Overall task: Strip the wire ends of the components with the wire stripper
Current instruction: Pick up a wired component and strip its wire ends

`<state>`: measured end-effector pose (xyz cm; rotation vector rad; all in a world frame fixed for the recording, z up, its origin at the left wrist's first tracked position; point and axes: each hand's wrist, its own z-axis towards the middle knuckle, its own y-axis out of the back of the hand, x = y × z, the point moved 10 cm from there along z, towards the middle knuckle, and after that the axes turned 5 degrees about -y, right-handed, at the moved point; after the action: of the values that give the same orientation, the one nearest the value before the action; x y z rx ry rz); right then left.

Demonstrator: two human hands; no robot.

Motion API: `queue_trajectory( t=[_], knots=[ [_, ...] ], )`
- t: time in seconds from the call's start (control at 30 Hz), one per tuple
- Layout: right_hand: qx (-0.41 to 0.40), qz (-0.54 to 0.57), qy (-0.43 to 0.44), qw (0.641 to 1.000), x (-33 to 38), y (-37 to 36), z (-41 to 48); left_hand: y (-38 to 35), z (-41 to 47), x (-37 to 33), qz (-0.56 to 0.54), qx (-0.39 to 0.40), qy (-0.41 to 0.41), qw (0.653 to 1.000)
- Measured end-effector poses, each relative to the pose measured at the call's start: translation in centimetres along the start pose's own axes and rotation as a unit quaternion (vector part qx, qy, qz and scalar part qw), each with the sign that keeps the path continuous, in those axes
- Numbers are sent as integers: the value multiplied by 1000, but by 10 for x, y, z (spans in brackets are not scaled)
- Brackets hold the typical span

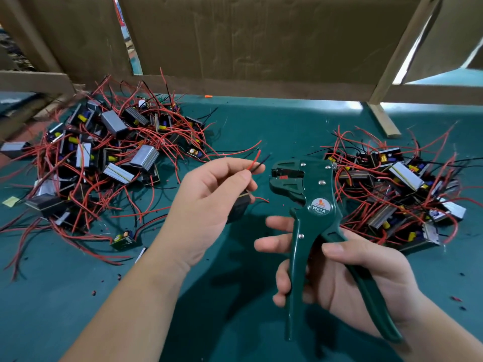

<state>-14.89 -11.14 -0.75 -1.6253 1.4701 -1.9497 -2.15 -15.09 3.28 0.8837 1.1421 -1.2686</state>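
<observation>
Head view. The left hand [209, 194] is raised over the green table mat [235, 296], with thumb and forefinger closed in a pinch on two wire ends [254, 160], one red and one black, which project up and to the right past the fingertips. A dark block-shaped component [239, 207] sits under the curled lower fingers of the same hand, largely hidden by the palm, and how it is gripped cannot be made out. The right hand [347, 278] holds the dark green wire stripper [313, 205], marked W01A, by its handles: the thumb lies over the near handle, the fingers wrap loosely behind the far one, and the handles stand spread apart. The tool's head points left toward the wire ends, just beside them and not touching. A left pile of components [109, 158], metal-cased blocks and small boards tangled in red and black leads, lies on the mat at the left. A right pile of components [400, 194] of the same kind lies at the right, partly behind the stripper. Small bits of cut insulation [457, 299] are scattered on the mat. A cardboard wall [261, 35] braced by a wooden strut [384, 121] closes the far edge of the table.
</observation>
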Motion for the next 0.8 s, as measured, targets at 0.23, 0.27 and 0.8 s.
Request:
queue_trajectory(
  t=[0.23,0.27,0.8],
  knots=[
    [15,150,-17,988,5,-16,0,0,-1,1,21,-1,7,1000],
    [10,129,-3,992,6,-17,-1,0,-1,1,19,-1,9,1000],
    [1,-97,-21,995,-3,-3,-7,2,0,-18,113,45,-96,988]
  ],
)
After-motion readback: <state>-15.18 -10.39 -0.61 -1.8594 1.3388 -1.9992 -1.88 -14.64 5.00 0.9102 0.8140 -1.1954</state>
